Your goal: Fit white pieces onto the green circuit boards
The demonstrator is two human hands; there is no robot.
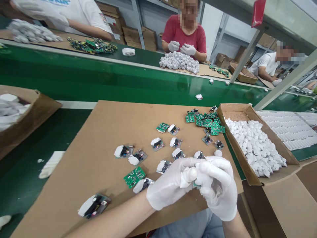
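Note:
My left hand (170,181) and my right hand (219,188), both in white gloves, meet over the near right part of a brown cardboard sheet. Their fingers are closed together around a small circuit board (196,184). Only a sliver of its green edge shows; the rest is hidden by the gloves. Just beyond the fingers lies a small white wad (218,153). Several boards with white pieces on them lie left of and beyond my hands, such as one board (94,205) at the near left and another (163,166) by my left hand.
A pile of green boards (208,122) lies at the sheet's far right. Beside it stands a cardboard box (292,158) full of white wrapped pieces. Another box (47,107) is at left. A green conveyor (111,79) runs across; co-workers sit beyond it. A metal post (247,56) slants at right.

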